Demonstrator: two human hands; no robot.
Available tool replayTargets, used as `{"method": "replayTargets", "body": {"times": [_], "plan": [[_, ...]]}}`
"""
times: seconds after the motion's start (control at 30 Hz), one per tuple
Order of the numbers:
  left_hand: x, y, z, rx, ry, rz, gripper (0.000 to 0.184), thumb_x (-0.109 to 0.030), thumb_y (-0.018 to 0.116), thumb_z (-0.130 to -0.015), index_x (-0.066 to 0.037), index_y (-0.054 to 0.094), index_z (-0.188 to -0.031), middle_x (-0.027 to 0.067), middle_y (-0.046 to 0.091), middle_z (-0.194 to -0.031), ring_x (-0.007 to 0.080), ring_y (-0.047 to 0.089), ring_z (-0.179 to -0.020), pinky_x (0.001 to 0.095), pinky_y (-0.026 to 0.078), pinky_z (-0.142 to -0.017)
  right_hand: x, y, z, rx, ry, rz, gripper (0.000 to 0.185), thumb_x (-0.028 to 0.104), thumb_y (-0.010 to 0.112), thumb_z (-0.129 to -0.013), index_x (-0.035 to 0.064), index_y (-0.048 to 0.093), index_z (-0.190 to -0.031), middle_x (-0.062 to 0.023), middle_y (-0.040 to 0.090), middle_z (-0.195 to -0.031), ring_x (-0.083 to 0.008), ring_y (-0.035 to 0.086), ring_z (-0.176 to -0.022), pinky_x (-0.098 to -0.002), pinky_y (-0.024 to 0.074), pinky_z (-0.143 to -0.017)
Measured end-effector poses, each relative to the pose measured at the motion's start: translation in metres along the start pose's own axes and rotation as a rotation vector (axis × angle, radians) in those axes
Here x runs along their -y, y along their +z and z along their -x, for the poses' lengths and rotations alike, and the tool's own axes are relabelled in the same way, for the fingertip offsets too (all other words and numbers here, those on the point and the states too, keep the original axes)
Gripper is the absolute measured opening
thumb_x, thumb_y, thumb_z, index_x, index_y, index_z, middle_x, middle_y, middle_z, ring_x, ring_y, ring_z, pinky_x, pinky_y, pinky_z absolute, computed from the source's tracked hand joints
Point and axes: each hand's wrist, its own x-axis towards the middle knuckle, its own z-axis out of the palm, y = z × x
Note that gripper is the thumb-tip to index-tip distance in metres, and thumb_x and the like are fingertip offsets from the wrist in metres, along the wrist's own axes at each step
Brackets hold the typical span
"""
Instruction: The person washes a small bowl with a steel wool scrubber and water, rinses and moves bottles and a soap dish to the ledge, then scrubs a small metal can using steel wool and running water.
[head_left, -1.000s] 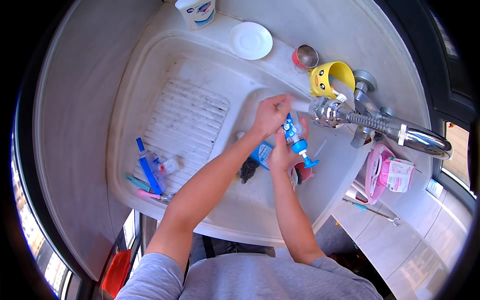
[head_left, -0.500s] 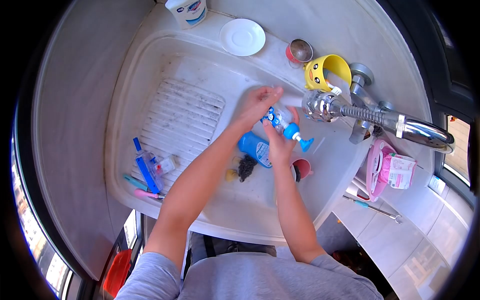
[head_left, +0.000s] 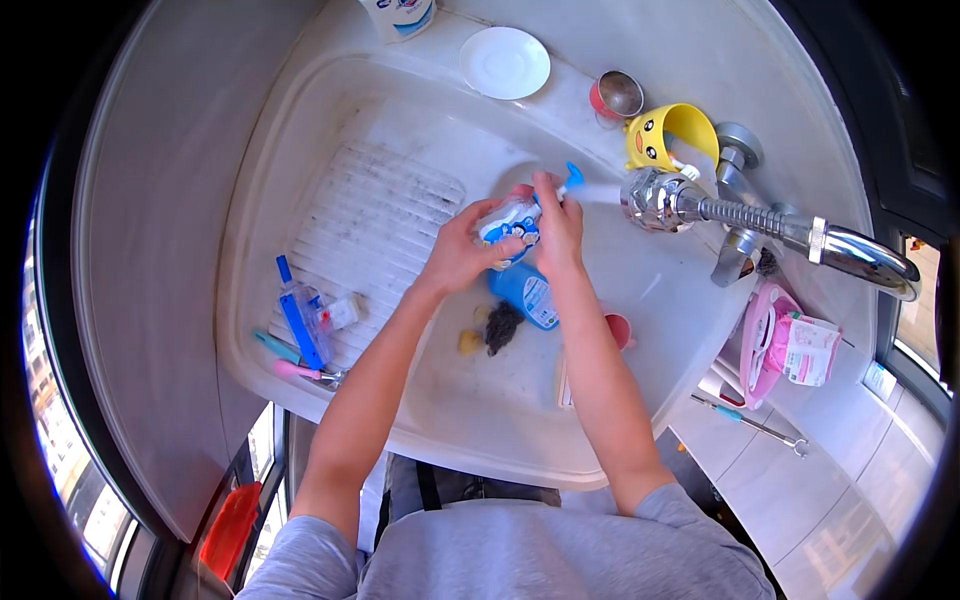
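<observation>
Over the right part of the sink, a clear pump bottle (head_left: 510, 232) with a blue patterned label is held in both hands. My left hand (head_left: 458, 250) is closed around its body, thumb across the label. Around its neck, by the blue pump head (head_left: 574, 178), my right hand (head_left: 560, 228) is closed; the fingers partly hide the collar. Water from the faucet's spray head (head_left: 652, 200) runs towards the pump end. Below my hands, a blue bottle (head_left: 528, 296) lies in the sink beside a dark scrubber (head_left: 503, 326) and a yellow sponge (head_left: 471, 342).
The sink (head_left: 440, 425) holds a blue plastic device (head_left: 303, 325) and pink- and teal-handled utensils at left, a pink cup (head_left: 620, 329) at right. On the back ledge are a white plate (head_left: 505, 62), a red cup (head_left: 615, 97) and a yellow cup (head_left: 655, 140). A pink basket (head_left: 762, 335) stands right.
The pump bottle has moved left and turned, so its pump now points up and right. My left hand has shifted onto its body and my right hand to its neck. The view has shifted slightly.
</observation>
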Motion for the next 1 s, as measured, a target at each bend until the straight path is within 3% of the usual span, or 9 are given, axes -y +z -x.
{"method": "replayTargets", "body": {"times": [0.07, 0.17, 0.37, 0.43, 0.57, 0.67, 0.8, 0.9, 1.0], "plan": [[-0.002, -0.005, 0.001, 0.113, 0.122, -0.242, 0.073, -0.031, 0.083, -0.07, 0.002, 0.049, -0.126, 0.0055, 0.062, -0.106, 0.0119, 0.057, -0.094, 0.0262, 0.045, -0.087, 0.013, 0.009, -0.001, 0.109, 0.051, 0.153, 0.028, 0.025, 0.064, -0.09, 0.0048, 0.054, -0.106, -0.0089, 0.064, -0.09, -0.0163, 0.062, -0.085, -0.0297, 0.0493, -0.075], [-0.008, -0.007, -0.007, 0.151, -0.028, -0.285, 0.086, -0.026, 0.09, -0.056, 0.002, 0.048, -0.126, 0.0059, 0.062, -0.109, 0.0143, 0.058, -0.098, 0.0288, 0.045, -0.09, 0.018, 0.009, -0.009, 0.261, -0.015, 0.104, 0.032, 0.025, 0.061, -0.091, 0.0045, 0.053, -0.115, -0.0099, 0.064, -0.094, -0.0209, 0.063, -0.089, -0.0327, 0.0518, -0.078], [-0.015, -0.016, -0.008, 0.428, -0.233, 0.285, 0.074, -0.026, 0.087, -0.062, -0.002, 0.052, -0.124, 0.0037, 0.061, -0.112, 0.0128, 0.058, -0.102, 0.0287, 0.047, -0.088, 0.03, 0.009, -0.015, 0.429, -0.051, 0.072, 0.03, 0.022, 0.056, -0.094, 0.0024, 0.054, -0.116, -0.0106, 0.063, -0.098, -0.0226, 0.063, -0.092, -0.036, 0.0525, -0.081], [-0.007, -0.018, -0.006, 0.541, -0.229, 0.528, 0.067, -0.027, 0.081, -0.072, -0.003, 0.05, -0.126, 0.0021, 0.061, -0.111, 0.0107, 0.058, -0.101, 0.0281, 0.046, -0.089, 0.032, 0.01, -0.014, 0.451, 0.076, -0.104, 0.033, 0.028, 0.059, -0.093, 0.0025, 0.056, -0.113, -0.01, 0.064, -0.095, -0.0208, 0.064, -0.089, -0.0333, 0.0503, -0.081], [0.0, -0.015, -0.005, 0.537, -0.323, 0.735, 0.062, -0.029, 0.076, -0.079, -0.004, 0.048, -0.128, 0.0021, 0.061, -0.112, 0.0105, 0.057, -0.101, 0.0283, 0.046, -0.091, 0.026, 0.013, -0.013, 0.303, 0.028, 0.008, 0.034, 0.032, 0.058, -0.093, 0.0027, 0.058, -0.11, -0.0082, 0.064, -0.092, -0.0164, 0.062, -0.086, -0.0302, 0.0491, -0.079], [0.01, -0.001, -0.007, 0.427, -0.236, 0.645, 0.066, -0.035, 0.076, -0.078, -0.007, 0.046, -0.129, 0.0013, 0.059, -0.114, 0.0113, 0.057, -0.103, 0.0296, 0.046, -0.091, 0.008, -0.001, -0.01, 0.176, -0.205, 0.23, 0.035, 0.035, 0.052, -0.096, 0.0026, 0.061, -0.107, -0.0054, 0.063, -0.092, -0.0116, 0.059, -0.087, -0.0259, 0.0461, -0.079], [-0.006, 0.022, -0.001, 0.302, -0.054, 0.59, 0.066, -0.019, 0.076, -0.079, -0.004, 0.042, -0.133, 0.0034, 0.056, -0.118, 0.0133, 0.053, -0.111, 0.0313, 0.042, -0.098, -0.004, -0.017, 0.021, 0.093, -0.262, 0.414, 0.049, 0.042, 0.037, -0.099, -0.0002, 0.06, -0.111, -0.0065, 0.061, -0.099, -0.0138, 0.055, -0.099, -0.0284, 0.043, -0.087], [-0.008, 0.033, 0.001, 0.216, 0.059, 0.491, 0.081, -0.006, 0.086, -0.063, -0.002, 0.043, -0.132, 0.0057, 0.05, -0.127, 0.0171, 0.049, -0.118, 0.0331, 0.039, -0.102, -0.004, -0.02, 0.032, 0.101, -0.074, -0.084, 0.054, 0.047, 0.032, -0.099, 0.0033, 0.05, -0.124, -0.0088, 0.053, -0.121, -0.0226, 0.054, -0.109, -0.0371, 0.0462, -0.092], [-0.019, 0.029, 0.003, 0.165, 0.244, 0.286, 0.079, -0.003, 0.085, -0.061, -0.004, 0.046, -0.13, 0.0055, 0.051, -0.127, 0.0179, 0.049, -0.117, 0.0331, 0.039, -0.102, 0.002, -0.019, 0.034, 0.2, 0.028, -0.18, 0.056, 0.048, 0.031, -0.098, 0.0031, 0.049, -0.126, -0.0095, 0.054, -0.122, -0.0238, 0.055, -0.11, -0.0397, 0.0449, -0.095]]}}
